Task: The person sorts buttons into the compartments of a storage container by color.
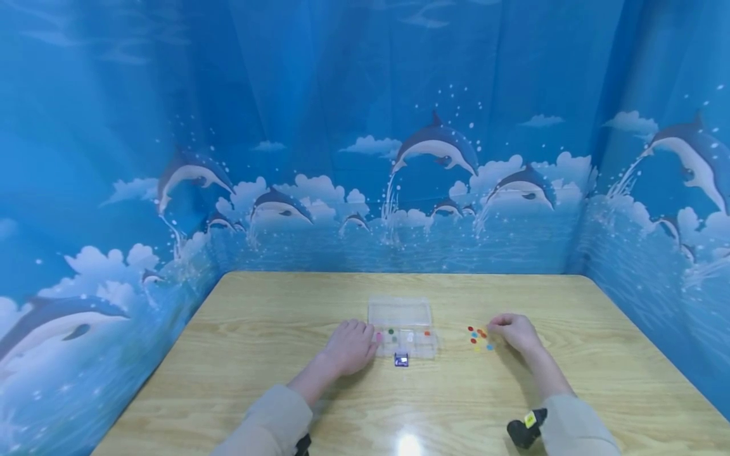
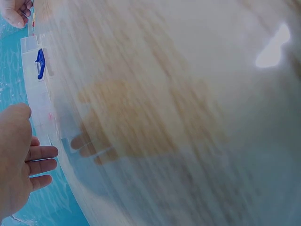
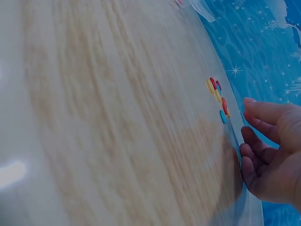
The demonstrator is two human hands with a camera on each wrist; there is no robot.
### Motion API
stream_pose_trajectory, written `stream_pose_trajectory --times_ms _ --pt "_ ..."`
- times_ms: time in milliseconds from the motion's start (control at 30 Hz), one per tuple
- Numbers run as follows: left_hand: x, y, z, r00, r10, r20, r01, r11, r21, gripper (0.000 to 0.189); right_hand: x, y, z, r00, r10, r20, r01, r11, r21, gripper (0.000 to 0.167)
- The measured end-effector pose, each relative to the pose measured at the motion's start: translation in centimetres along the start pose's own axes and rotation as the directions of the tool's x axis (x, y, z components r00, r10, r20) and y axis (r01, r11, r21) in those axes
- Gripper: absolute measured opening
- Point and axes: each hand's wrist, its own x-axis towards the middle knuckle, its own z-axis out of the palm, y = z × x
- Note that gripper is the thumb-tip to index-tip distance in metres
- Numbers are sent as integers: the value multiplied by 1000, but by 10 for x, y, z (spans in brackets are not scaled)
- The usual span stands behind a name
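Observation:
A small clear compartment box (image 1: 422,350) lies on the table with its lid (image 1: 399,312) folded back. Pink, green and orange pieces sit in separate compartments, and a blue latch (image 1: 402,360) stands out at the front. My left hand (image 1: 350,347) rests at the box's left end; three of its fingers (image 2: 42,165) are straight in the left wrist view. Small round red, orange, yellow and blue pieces (image 1: 473,341) lie loose right of the box. Just beyond them is my right hand (image 1: 518,332), thumb and forefinger close together; I cannot tell whether they pinch a piece.
The wooden table (image 1: 285,304) has rounded far corners. Blue curtains (image 1: 342,221) printed with dolphins hang behind it and along both sides. A black wrist device (image 1: 526,429) with a yellow label is at the right sleeve.

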Motion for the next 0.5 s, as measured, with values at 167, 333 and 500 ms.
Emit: stream_pose_trajectory --times_ms 167,333,500 --pt "-1 0 0 1000 0 1 0 1000 1 34 0 -1 3 1000 14 26 -13 999 -34 25" --pt "-1 -1 1 1000 -1 9 1 1000 5 35 0 -1 5 999 16 37 -14 998 -66 22" --pt "-1 -1 1 1000 -6 27 6 1000 8 36 -1 -1 6 998 24 59 -20 997 -78 19"
